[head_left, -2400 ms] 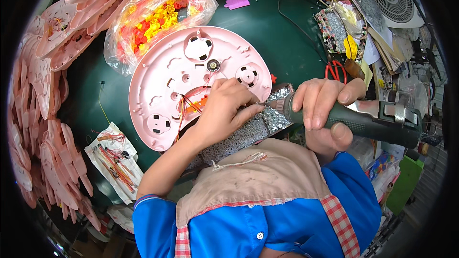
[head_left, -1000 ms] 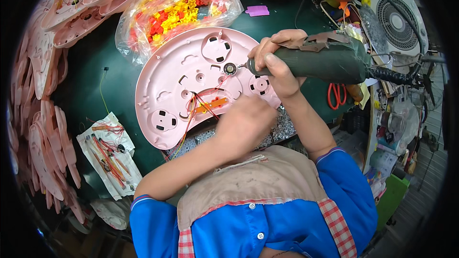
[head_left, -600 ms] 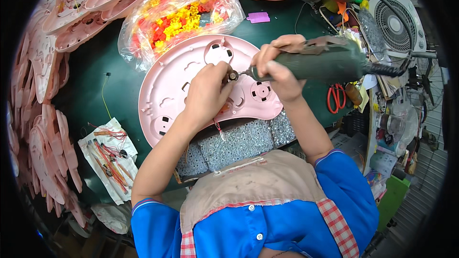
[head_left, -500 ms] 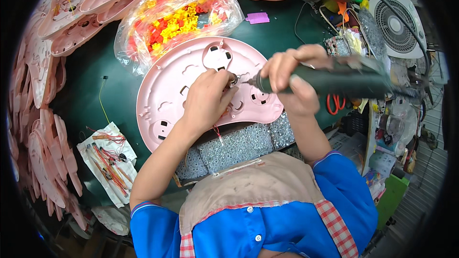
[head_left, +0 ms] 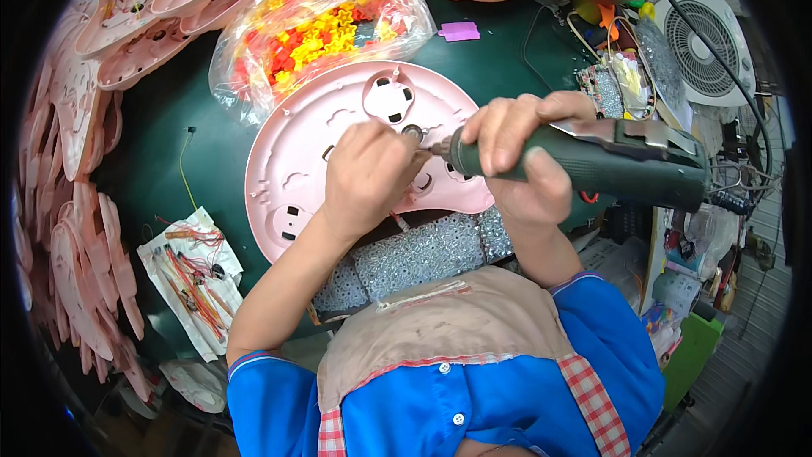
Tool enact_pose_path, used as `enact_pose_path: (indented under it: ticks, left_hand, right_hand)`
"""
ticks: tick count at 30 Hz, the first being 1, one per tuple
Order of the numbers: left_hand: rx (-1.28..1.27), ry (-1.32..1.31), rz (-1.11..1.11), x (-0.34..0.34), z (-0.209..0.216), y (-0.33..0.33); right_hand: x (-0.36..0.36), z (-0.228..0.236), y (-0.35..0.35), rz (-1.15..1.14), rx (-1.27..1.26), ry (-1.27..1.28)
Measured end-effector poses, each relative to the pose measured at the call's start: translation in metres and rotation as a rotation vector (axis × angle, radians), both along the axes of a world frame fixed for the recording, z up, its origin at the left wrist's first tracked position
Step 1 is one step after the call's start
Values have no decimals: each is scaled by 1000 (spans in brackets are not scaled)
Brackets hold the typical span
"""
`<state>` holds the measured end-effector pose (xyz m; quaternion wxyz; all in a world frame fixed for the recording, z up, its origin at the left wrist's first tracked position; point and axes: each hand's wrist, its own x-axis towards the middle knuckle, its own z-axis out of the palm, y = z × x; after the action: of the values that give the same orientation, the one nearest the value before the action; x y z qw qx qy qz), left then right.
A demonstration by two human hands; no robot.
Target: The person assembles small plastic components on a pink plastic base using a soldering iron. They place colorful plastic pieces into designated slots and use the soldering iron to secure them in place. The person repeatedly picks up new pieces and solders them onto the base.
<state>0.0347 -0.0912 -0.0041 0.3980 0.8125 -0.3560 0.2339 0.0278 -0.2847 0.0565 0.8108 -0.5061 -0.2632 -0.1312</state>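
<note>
A pink plastic shell (head_left: 283,165), curved like a kidney, lies inner side up before me, with posts and small slots. My right hand (head_left: 526,148) is wrapped round a dark green electric screwdriver (head_left: 630,162), held nearly level with its bit pointing left. Over the shell's middle, my left hand (head_left: 370,171) is closed with its fingertips pinched beside the bit's tip. Whatever they hold is hidden. A small round dark part (head_left: 413,131) sits in the shell just beyond those fingertips.
Loose screws fill a tray (head_left: 419,254) between the shell and my apron. Wired parts lie on white paper (head_left: 182,292) at left. Beyond stands a clear bag (head_left: 406,13) of red and yellow pieces. Pink shells (head_left: 89,267) are stacked leftward; a white fan (head_left: 706,42) stands right.
The screwdriver has swung so its rear end sits lower and nearer to me. My left fingers have shifted slightly toward me off the round part, and stay by the bit.
</note>
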Motion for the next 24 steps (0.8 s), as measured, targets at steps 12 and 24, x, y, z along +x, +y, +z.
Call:
enact_pose_path:
  ticks: [12,24]
  left_hand:
    - [53,665,73,-6,-11,10]
    - [136,425,-8,-9,-29,5]
  right_hand:
    - [13,-34,23,-142,-207,64]
    - [25,-40,36,-87,-429,-21]
